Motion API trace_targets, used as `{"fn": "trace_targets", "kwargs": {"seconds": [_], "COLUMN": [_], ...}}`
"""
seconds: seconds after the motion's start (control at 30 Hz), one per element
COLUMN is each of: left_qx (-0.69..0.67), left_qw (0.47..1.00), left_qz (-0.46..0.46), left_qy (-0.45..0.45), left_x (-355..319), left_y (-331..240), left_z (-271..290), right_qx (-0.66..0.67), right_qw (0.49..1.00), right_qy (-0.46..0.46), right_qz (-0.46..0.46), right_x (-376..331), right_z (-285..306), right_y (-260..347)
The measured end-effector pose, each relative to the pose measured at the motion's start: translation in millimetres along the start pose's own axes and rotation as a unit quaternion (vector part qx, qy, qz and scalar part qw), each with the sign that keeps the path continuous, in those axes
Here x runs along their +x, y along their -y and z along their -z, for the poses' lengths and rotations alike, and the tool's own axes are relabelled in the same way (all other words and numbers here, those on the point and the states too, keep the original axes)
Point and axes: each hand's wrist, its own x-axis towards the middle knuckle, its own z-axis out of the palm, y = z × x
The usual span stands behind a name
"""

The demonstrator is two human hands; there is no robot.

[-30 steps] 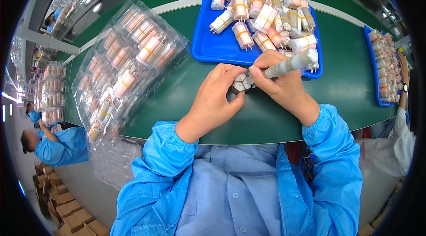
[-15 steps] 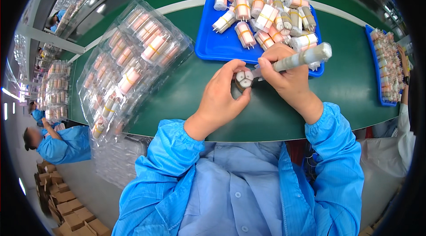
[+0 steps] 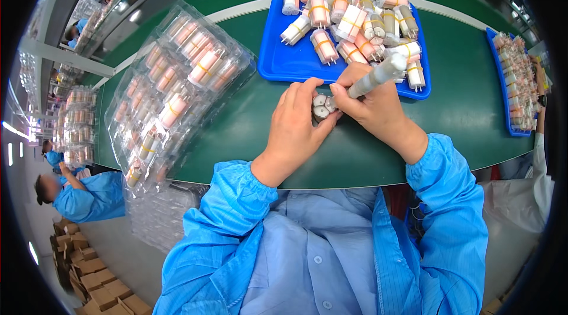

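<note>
Presently, at the far left, stacked trays (image 3: 78,128) of cylinders are standing behind a co-worker in blue (image 3: 92,196), and cardboard boxes (image 3: 103,285) are lying on the floor. Next, a clear plastic tray (image 3: 244,53) is resting aslant on the green worktop (image 3: 361,158), carrying many pink and white bundles; glare is blurring its far-left pockets, so their fill is hard to judge. In the middle, the left hand (image 3: 293,131) is curling its thumb and fingers around one bundle of cylinders (image 3: 322,108), whose three pale round ends are facing up. Close beside it, the right hand (image 3: 376,111) is pinching a long grey-white tube (image 3: 378,75) like a pen; the fingers are hiding its lower end, so contact is not showing. Handling of this one piece appears to be under way, not finished. Just beyond, a blue tray (image 3: 290,63) is holding a loose heap of yellow-banded bundles not in hand; whether they are done or waiting, one cannot tell. The right hand and tube are partly blocking its near edge. At the far right, a second blue tray (image 3: 502,87) is sitting packed with cylinders, near another person's sleeve (image 3: 539,161).
</note>
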Motion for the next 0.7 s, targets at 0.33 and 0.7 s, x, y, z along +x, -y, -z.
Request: {"fn": "trace_targets", "kwargs": {"seconds": [0.33, 0.7], "left_qx": [-0.183, -0.218], "left_qw": [0.981, 0.971], "left_qz": [0.022, 0.09], "left_qy": [0.06, 0.043], "left_x": [0, -7], "left_y": [-8, 5], "left_z": [5, 9], "right_qx": [-0.009, 0.07], "right_qw": [1.0, 0.996], "right_qy": [-0.007, -0.049], "right_qz": [0.025, -0.038], "right_x": [4, 3], "right_z": [3, 1], "right_y": [-1, -6]}}
